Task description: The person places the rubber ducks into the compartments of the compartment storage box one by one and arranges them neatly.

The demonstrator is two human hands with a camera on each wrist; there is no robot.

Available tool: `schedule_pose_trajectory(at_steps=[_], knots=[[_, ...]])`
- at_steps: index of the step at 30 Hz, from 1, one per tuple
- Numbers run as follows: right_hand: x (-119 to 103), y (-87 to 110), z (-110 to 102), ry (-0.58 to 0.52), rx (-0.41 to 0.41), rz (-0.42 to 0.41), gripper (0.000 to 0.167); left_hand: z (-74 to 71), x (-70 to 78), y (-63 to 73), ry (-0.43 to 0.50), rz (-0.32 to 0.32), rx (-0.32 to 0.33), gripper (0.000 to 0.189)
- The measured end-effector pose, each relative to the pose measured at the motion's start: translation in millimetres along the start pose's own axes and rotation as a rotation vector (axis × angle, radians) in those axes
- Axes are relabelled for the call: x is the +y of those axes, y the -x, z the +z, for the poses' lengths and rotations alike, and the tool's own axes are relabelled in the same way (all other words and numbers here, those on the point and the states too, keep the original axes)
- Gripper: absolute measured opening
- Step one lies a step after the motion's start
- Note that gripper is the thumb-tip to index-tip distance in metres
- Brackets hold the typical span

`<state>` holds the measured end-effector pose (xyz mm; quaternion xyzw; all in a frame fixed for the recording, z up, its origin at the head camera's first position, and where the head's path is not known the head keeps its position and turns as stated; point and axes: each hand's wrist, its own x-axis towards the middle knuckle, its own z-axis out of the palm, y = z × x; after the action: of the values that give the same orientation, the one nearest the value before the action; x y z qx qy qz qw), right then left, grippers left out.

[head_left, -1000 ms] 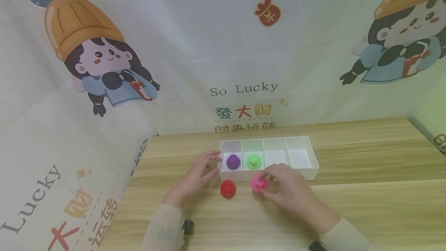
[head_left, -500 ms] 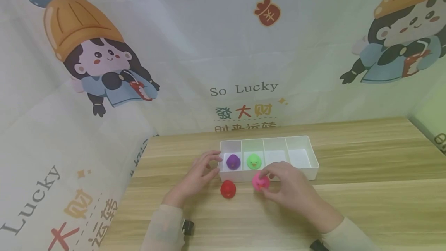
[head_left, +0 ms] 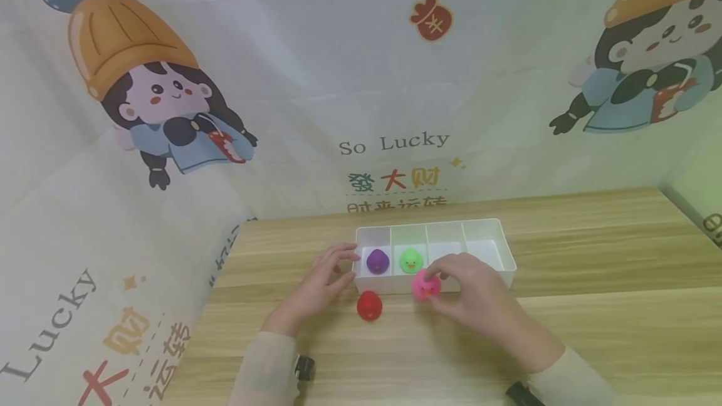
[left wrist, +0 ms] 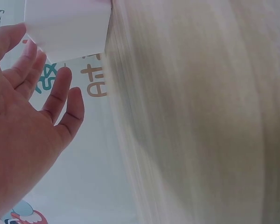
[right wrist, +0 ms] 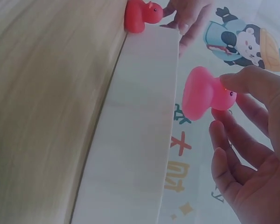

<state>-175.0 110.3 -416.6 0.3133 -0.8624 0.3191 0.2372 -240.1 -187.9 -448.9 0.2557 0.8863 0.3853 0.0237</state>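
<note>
The pink duck (head_left: 427, 286) has risen before the white box (head_left: 375, 284), its head pinched by the right hand (head_left: 476, 296) (best spot; likely light, soft), the left hand (head_left: 320, 282), fingers loosely spread, at the box's end.

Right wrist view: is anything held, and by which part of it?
The pink duck, by its head, pinched in the right hand's fingers.

The left forearm (head_left: 262, 365) and right forearm (head_left: 570, 381) slant inward. The left hand (head_left: 318, 284) is spread, its fingers (left wrist: 59, 91) gently bent; the right hand (head_left: 479, 299) pinches between thumb (head_left: 445, 307) and forefinger (head_left: 448, 263), its other fingers (right wrist: 226, 175) loosely curled.
</note>
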Motion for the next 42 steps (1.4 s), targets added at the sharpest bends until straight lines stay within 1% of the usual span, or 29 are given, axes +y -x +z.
schedule_pose_trajectory(at_steps=[5, 8, 13, 16, 21, 26, 30, 33, 38, 42], knots=[[3, -4.5, -6, -0.014, 0.000, -0.037, 0.027, -0.6, -0.8, 0.7, 0.009, -0.001, 0.010, 0.030], [5, -5.6, -10, -0.022, 0.002, -0.037, 0.027, -0.4, -1.6, 0.4, 0.005, 0.004, 0.009, 0.029], [8, -5.5, -15, -0.010, -0.006, -0.005, 0.027, -0.2, -1.1, -0.3, -0.005, 0.024, 0.005, 0.029], [10, -5.9, -17, -0.003, -0.006, 0.010, 0.027, -0.4, 0.2, -0.6, -0.008, 0.023, 0.008, 0.029], [15, -8.1, -23, 0.019, 0.009, 0.009, 0.027, 0.0, 0.9, -0.8, -0.011, 0.018, 0.015, 0.030], [21, -9.4, -26, 0.019, 0.020, 0.015, 0.028, 0.7, 0.8, -1.3, -0.004, 0.015, 0.018, 0.030], [27, -9.3, -27, 0.028, 0.022, 0.038, 0.026, 0.9, -0.3, -1.5, -0.012, 0.021, 0.018, 0.029], [30, -8.6, -29, 0.043, 0.017, 0.066, 0.026, 0.7, -1.2, -1.4, -0.015, 0.027, 0.006, 0.029], [35, -7.6, -30, 0.066, 0.004, 0.102, 0.028, 0.1, -0.6, -0.8, -0.012, 0.019, -0.005, 0.030], [37, -8.2, -30, 0.076, 0.004, 0.109, 0.028, 0.4, -0.4, -0.4, -0.016, 0.019, 0.001, 0.030]])
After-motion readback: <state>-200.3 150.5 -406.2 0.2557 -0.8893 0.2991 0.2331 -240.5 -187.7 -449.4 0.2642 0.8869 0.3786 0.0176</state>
